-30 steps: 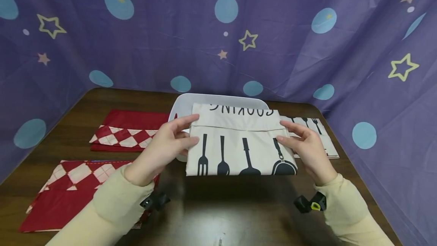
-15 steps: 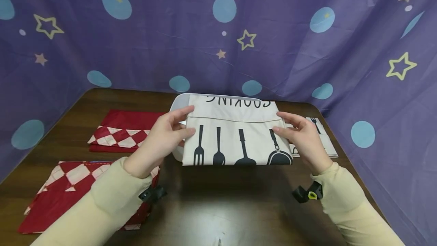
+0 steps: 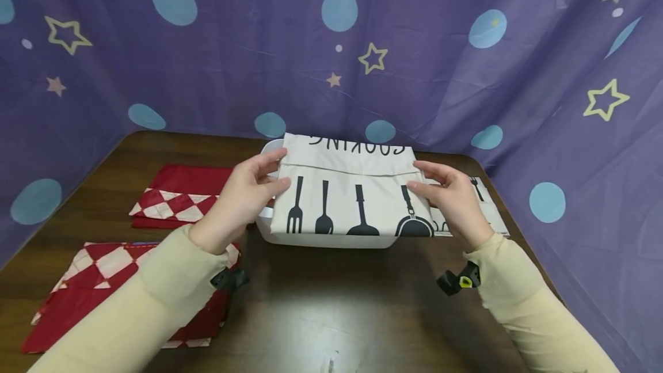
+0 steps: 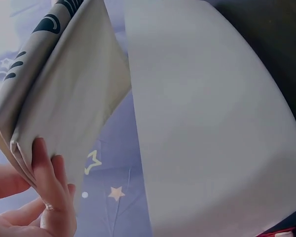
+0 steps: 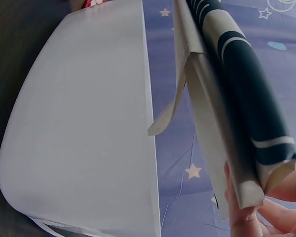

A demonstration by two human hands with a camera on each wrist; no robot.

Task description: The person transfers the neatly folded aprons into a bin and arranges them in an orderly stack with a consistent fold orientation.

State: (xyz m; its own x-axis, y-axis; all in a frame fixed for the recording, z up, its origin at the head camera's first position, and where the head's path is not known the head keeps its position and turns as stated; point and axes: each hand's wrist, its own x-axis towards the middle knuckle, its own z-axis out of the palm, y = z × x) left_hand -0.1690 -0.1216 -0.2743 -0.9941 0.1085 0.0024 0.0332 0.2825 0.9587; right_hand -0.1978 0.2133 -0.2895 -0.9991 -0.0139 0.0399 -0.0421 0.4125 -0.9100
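Observation:
A folded cream apron (image 3: 347,203), printed with dark kitchen utensils and the upside-down word COOKING, is held up over the white tub (image 3: 321,242). My left hand (image 3: 251,194) pinches its left edge between thumb and fingers. On the right edge my right hand (image 3: 450,197) does the same. The cloth hides most of the tub's opening. In the left wrist view, fingers (image 4: 54,197) lie against the underside of the folded layers, above the tub wall (image 4: 212,123). A loose cloth strap (image 5: 163,121) hangs near the tub's rim in the right wrist view.
Two folded red cloths with diamond bands lie on the left: one farther back (image 3: 176,203), one nearer (image 3: 103,281), partly under my left sleeve. Another cream printed cloth (image 3: 489,209) lies right of the tub. Behind the wooden table (image 3: 331,309) hangs a purple curtain (image 3: 233,62).
Both hands have carried the apron forward, away from me, and slightly left. The tub's front wall now shows below the apron's near edge. The grip looks the same.

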